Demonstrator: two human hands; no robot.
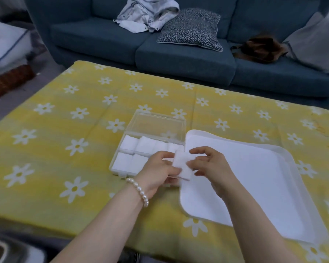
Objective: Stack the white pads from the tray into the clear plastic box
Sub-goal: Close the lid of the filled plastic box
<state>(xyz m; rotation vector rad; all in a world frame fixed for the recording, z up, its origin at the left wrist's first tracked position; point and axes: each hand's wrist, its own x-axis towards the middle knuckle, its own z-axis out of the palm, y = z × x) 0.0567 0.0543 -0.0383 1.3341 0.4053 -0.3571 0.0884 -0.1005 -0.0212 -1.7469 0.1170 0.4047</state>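
Table cover (65, 130), centre of frame: woven cloth, matt, yellow with white daisy print. Box (156, 126), mid-frame: clear hard plastic, glossy, lid see-through. Pads (129, 144) inside: white, soft, fibrous, matt. Tray (273, 186), right of centre: white plastic, smooth, dull sheen, translucent rim. Bracelet (139, 190), lower centre: glossy pearl-like beads. Sofa (179, 54), top: blue matt upholstery fabric. Cushion (190, 29), top centre: coarse herringbone weave.

Box (150, 147) left of tray (285, 160), sofa (179, 54) behind

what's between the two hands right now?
Head view: a small stack of white pads, pinched by left hand and right hand, above where the clear plastic box meets the white tray.
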